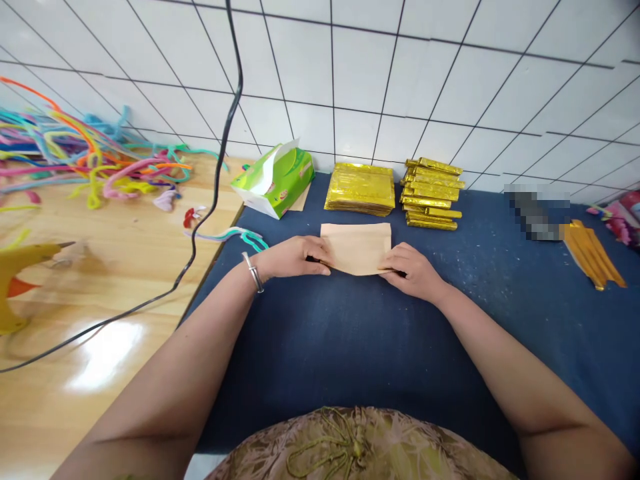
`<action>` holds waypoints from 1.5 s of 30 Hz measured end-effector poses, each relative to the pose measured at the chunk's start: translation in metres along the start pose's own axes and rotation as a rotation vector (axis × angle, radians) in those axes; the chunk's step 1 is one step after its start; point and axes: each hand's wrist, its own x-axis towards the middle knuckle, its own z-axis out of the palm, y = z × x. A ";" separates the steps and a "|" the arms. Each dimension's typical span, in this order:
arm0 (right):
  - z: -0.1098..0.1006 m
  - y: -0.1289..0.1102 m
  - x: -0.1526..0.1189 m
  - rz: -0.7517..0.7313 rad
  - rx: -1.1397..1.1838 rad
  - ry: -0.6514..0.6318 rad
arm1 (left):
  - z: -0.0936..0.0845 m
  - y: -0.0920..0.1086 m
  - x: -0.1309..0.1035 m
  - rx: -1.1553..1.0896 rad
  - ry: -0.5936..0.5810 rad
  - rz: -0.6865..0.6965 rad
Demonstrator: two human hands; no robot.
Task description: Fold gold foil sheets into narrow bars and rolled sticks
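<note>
A plain tan sheet of paper (356, 248) lies between my hands on the dark blue cloth. My left hand (307, 256) pinches its left edge near the lower corner, a silver bangle on the wrist. At the lower right corner, my right hand (409, 268) grips the paper between thumb and fingers. The sheet's near edge bows a little toward me. Just beyond it sits a stack of flat gold foil sheets (360, 188), and to the right of that a pile of narrow rolled gold foil pieces (433, 190).
A green tissue box (283, 179) stands back left. Colourful pipe cleaners (95, 150) heap on the wooden table (145, 387), with a yellow glue gun (27, 273) at its left. A black cable (227, 127) hangs across the left side. Orange-gold strips (593, 253) lie right, before the tiled wall.
</note>
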 end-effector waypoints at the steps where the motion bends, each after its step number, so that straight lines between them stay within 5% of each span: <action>1: 0.000 0.000 0.001 0.017 0.002 0.000 | 0.000 0.002 0.000 0.001 0.000 -0.016; 11: 0.012 -0.009 0.008 0.328 -0.130 0.045 | 0.009 0.017 0.008 0.197 0.084 -0.360; 25: 0.015 -0.012 0.013 0.482 -0.339 0.029 | 0.022 0.010 0.011 0.459 0.157 -0.531; 31: 0.013 -0.010 0.011 0.444 -0.167 0.163 | 0.023 0.012 0.011 0.563 0.234 -0.501; 35: 0.009 -0.011 0.009 0.324 -0.004 0.309 | 0.018 0.013 0.011 0.518 0.341 -0.347; 39: 0.007 -0.011 0.006 0.247 0.078 0.183 | 0.010 0.009 0.005 0.267 0.251 -0.173; 45: 0.005 -0.003 0.003 0.202 0.055 0.015 | 0.016 0.004 -0.010 0.071 0.183 -0.132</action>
